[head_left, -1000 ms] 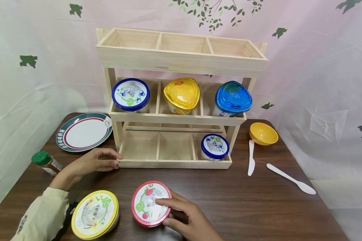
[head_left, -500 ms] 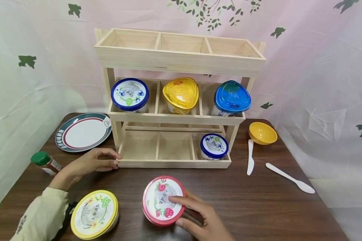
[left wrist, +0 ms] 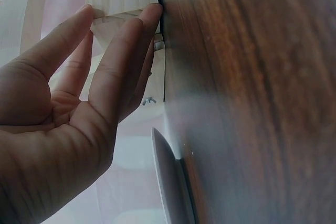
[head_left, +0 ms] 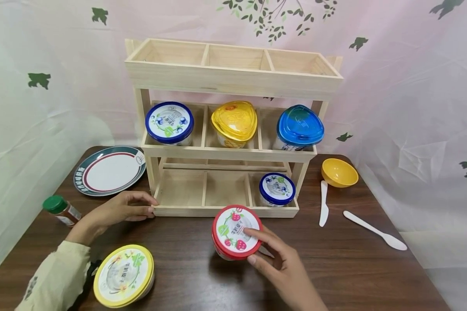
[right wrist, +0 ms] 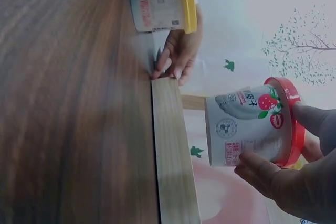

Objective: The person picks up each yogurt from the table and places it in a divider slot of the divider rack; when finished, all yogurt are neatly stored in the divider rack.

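A dark wooden table is carrying a three-tier wooden rack, which is standing at the middle of its far side. Left of the rack a green-rimmed plate is lying flat, and a green-capped spice jar is lying nearer the table's left edge. Right of the rack a yellow bowl, a white plastic knife and a white plastic spoon are resting. In front of the rack, to the left, a yellow-lidded tub is sitting.

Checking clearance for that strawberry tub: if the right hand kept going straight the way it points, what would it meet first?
Probably the front rail of the wooden rack, just beyond the red-lidded tub the right hand holds off the table; depth is unclear.
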A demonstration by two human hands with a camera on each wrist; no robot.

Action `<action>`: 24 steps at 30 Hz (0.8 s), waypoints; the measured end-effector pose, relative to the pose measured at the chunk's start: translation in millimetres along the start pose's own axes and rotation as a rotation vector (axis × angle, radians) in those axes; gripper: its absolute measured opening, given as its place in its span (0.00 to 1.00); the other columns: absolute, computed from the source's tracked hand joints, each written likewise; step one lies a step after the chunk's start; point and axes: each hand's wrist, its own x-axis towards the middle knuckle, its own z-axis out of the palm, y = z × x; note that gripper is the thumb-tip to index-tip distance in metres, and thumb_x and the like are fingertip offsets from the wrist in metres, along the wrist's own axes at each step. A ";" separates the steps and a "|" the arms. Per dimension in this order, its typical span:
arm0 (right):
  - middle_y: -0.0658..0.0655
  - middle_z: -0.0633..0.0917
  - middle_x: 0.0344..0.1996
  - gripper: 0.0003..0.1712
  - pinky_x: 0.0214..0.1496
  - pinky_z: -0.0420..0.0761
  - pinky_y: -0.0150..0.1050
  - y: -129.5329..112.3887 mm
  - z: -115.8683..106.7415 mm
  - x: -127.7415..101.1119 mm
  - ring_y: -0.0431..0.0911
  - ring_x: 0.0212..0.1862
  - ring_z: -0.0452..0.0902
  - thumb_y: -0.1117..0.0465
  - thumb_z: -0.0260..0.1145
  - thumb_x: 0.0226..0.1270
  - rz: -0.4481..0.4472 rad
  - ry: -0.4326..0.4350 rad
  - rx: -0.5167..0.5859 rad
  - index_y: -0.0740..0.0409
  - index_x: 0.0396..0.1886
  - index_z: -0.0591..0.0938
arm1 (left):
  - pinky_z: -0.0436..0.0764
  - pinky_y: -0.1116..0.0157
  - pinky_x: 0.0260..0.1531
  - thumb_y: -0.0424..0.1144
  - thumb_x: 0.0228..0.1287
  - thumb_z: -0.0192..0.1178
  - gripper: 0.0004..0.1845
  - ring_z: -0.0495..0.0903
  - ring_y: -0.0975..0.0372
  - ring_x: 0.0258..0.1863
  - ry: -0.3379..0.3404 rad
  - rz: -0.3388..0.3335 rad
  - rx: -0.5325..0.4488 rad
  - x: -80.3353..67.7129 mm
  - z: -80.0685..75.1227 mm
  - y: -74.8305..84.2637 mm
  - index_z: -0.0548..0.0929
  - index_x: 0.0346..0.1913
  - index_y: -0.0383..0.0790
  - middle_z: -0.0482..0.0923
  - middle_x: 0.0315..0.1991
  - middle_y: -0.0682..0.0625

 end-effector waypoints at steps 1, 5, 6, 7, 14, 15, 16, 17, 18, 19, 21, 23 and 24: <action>0.63 0.74 0.76 0.25 0.64 0.82 0.36 -1.0 -1.6 1.5 0.52 0.75 0.72 0.65 0.73 0.77 0.000 0.015 -0.007 0.48 0.70 0.85 | 0.89 0.59 0.52 0.32 0.81 0.63 0.15 0.87 0.58 0.52 0.001 0.002 -0.001 0.4 0.0 0.1 0.82 0.63 0.26 0.81 0.56 0.42; 0.63 0.74 0.77 0.26 0.65 0.82 0.36 -4.5 -7.8 8.3 0.47 0.70 0.77 0.67 0.73 0.76 -0.003 0.063 -0.027 0.50 0.70 0.85 | 0.89 0.59 0.52 0.32 0.81 0.63 0.16 0.87 0.58 0.52 0.002 0.011 -0.002 0.6 0.0 0.8 0.82 0.62 0.26 0.81 0.55 0.42; 0.63 0.74 0.76 0.26 0.65 0.82 0.35 -5.1 -9.3 9.8 0.47 0.70 0.78 0.67 0.73 0.75 -0.004 0.074 -0.034 0.50 0.70 0.85 | 0.89 0.59 0.52 0.33 0.81 0.63 0.16 0.87 0.58 0.52 0.002 0.013 0.000 0.5 0.1 1.0 0.82 0.62 0.26 0.82 0.55 0.43; 0.62 0.75 0.76 0.26 0.65 0.82 0.35 -5.6 -10.8 11.2 0.48 0.69 0.78 0.68 0.74 0.75 -0.010 0.082 -0.041 0.50 0.70 0.85 | 0.89 0.59 0.52 0.33 0.81 0.63 0.16 0.87 0.58 0.52 0.002 0.014 0.003 0.4 0.2 1.4 0.82 0.62 0.26 0.81 0.56 0.43; 0.61 0.77 0.73 0.27 0.66 0.80 0.35 -6.1 -17.5 21.3 0.50 0.68 0.80 0.69 0.73 0.75 -0.042 0.100 -0.062 0.52 0.71 0.84 | 0.89 0.59 0.52 0.33 0.81 0.64 0.15 0.87 0.57 0.52 0.007 0.005 0.012 0.5 0.6 2.1 0.82 0.62 0.27 0.81 0.55 0.42; 0.60 0.77 0.74 0.28 0.66 0.80 0.35 -6.0 -18.2 23.1 0.50 0.68 0.80 0.69 0.73 0.75 -0.034 0.100 -0.060 0.51 0.72 0.84 | 0.89 0.59 0.52 0.33 0.81 0.64 0.15 0.87 0.57 0.52 0.006 0.005 0.011 0.5 0.8 2.4 0.82 0.62 0.27 0.81 0.55 0.42; 0.60 0.77 0.73 0.28 0.66 0.81 0.35 -5.7 -19.1 25.0 0.50 0.68 0.80 0.69 0.73 0.75 -0.029 0.100 -0.059 0.51 0.72 0.84 | 0.89 0.59 0.52 0.33 0.81 0.64 0.15 0.87 0.57 0.52 0.005 0.005 0.010 0.2 1.3 2.7 0.82 0.62 0.27 0.81 0.55 0.42; 0.59 0.77 0.74 0.28 0.66 0.80 0.35 -5.4 -19.9 26.9 0.49 0.69 0.79 0.69 0.73 0.75 -0.019 0.102 -0.058 0.51 0.72 0.84 | 0.89 0.59 0.52 0.33 0.81 0.64 0.15 0.87 0.58 0.52 0.004 0.006 0.010 0.0 1.5 2.8 0.82 0.62 0.27 0.81 0.56 0.42; 0.59 0.77 0.74 0.28 0.66 0.81 0.35 -5.0 -20.8 28.9 0.49 0.69 0.79 0.68 0.73 0.75 -0.016 0.102 -0.058 0.51 0.72 0.83 | 0.89 0.59 0.52 0.33 0.81 0.64 0.15 0.87 0.58 0.52 0.002 0.007 0.009 0.0 1.8 3.1 0.82 0.62 0.27 0.81 0.56 0.42; 0.59 0.77 0.74 0.28 0.66 0.81 0.35 -4.4 -21.8 31.0 0.49 0.70 0.79 0.68 0.73 0.75 -0.016 0.103 -0.061 0.51 0.72 0.83 | 0.89 0.59 0.52 0.33 0.81 0.64 0.15 0.87 0.58 0.52 0.000 0.010 0.008 0.2 2.1 3.1 0.82 0.62 0.27 0.81 0.57 0.42; 0.58 0.77 0.74 0.28 0.65 0.81 0.35 -2.1 -23.5 35.4 0.48 0.70 0.79 0.68 0.73 0.75 -0.023 0.104 -0.062 0.51 0.73 0.83 | 0.89 0.59 0.53 0.33 0.81 0.64 0.15 0.87 0.57 0.52 0.001 0.012 0.006 0.3 2.1 3.2 0.82 0.62 0.27 0.81 0.57 0.42; 0.59 0.77 0.74 0.28 0.64 0.82 0.37 1.1 -24.6 40.5 0.50 0.71 0.78 0.69 0.72 0.76 -0.042 0.102 -0.054 0.54 0.73 0.82 | 0.89 0.60 0.53 0.33 0.81 0.64 0.15 0.87 0.58 0.52 0.007 0.006 0.010 0.3 1.8 3.4 0.83 0.61 0.28 0.81 0.56 0.42; 0.59 0.77 0.74 0.28 0.64 0.82 0.37 2.8 -25.1 43.1 0.52 0.71 0.78 0.70 0.72 0.76 -0.044 0.104 -0.048 0.55 0.73 0.82 | 0.89 0.60 0.53 0.34 0.81 0.64 0.15 0.87 0.58 0.52 0.008 0.004 0.010 0.4 1.7 3.9 0.83 0.61 0.28 0.81 0.56 0.42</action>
